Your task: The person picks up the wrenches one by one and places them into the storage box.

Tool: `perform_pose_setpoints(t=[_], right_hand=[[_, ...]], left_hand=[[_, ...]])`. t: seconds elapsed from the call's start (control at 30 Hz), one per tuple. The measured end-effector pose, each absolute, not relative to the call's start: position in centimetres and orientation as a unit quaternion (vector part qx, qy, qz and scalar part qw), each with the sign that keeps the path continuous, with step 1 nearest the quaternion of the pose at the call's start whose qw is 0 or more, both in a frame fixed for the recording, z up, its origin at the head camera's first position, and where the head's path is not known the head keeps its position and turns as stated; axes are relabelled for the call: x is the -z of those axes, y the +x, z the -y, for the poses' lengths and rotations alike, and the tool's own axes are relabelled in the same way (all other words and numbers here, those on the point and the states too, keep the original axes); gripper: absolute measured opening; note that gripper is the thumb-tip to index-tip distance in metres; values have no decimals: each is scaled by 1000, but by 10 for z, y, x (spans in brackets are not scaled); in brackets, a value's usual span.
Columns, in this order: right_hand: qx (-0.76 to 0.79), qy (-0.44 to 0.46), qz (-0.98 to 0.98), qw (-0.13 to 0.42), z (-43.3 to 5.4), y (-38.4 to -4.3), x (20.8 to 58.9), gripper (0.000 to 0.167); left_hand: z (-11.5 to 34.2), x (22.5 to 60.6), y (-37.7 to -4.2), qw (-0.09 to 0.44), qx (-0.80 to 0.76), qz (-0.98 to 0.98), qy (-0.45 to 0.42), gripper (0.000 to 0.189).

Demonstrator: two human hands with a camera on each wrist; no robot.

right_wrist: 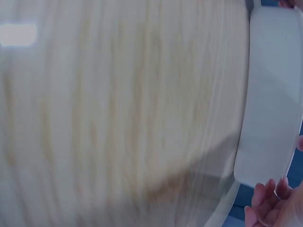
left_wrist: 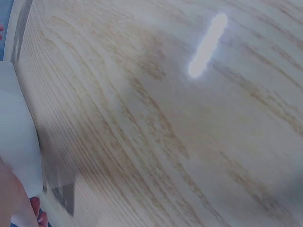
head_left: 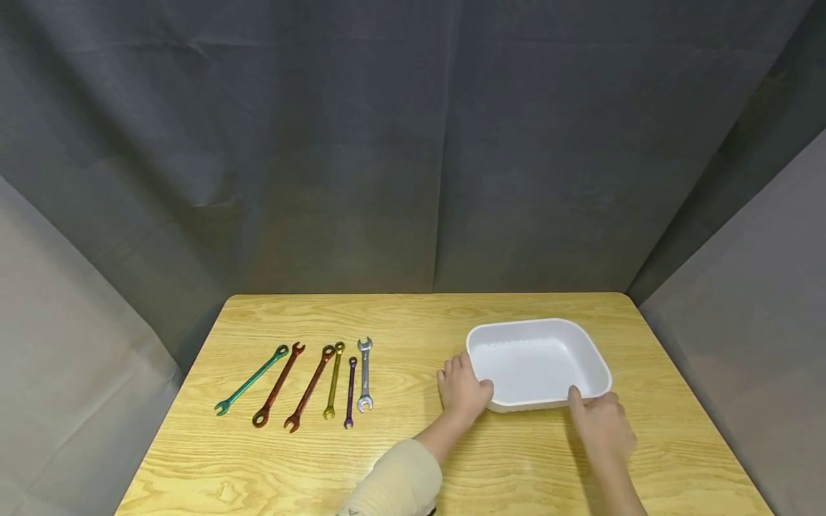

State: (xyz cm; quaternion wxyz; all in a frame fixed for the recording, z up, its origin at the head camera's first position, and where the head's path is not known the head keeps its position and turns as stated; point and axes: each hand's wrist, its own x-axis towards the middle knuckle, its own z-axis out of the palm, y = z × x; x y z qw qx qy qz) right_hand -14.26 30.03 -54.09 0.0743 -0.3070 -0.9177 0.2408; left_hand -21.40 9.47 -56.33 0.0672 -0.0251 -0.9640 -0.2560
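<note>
A white rectangular tray [head_left: 537,362] with rounded corners sits on the right half of the wooden table, nothing inside it. My left hand [head_left: 463,387] holds its near left corner, fingers along the left side and thumb by the front rim. At the near right corner my right hand [head_left: 603,426] grips the tray, thumb over the rim and the other fingers outside. In the right wrist view, curled fingers [right_wrist: 272,203] show beside the end of the tray [right_wrist: 270,94]. The left wrist view catches the tray's front wall [left_wrist: 19,137] and part of the left hand [left_wrist: 14,198].
Several wrenches lie in a row on the table's left half: a green one [head_left: 252,380], two reddish ones, a gold one [head_left: 334,380], a purple one [head_left: 351,393] and a silver one [head_left: 365,374]. Grey curtains [head_left: 413,143] enclose the table [head_left: 413,459] at the back and sides.
</note>
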Motion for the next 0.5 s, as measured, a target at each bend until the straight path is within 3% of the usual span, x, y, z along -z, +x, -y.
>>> perform_pose_setpoints(t=[0.17,0.3,0.5], right_hand=[[-211,-303,925,87,-318,-149,537,71],[-192,-281,935,97,-329,-154,535,64],[-171,-230,956,66,-343,-163,533,62]], left_hand=[[-92,564,-215,65,259,963,-23,43],[-90,564,-215,65,260,963,-25,46],[-88,564,-215,69,257,964,-28,51]])
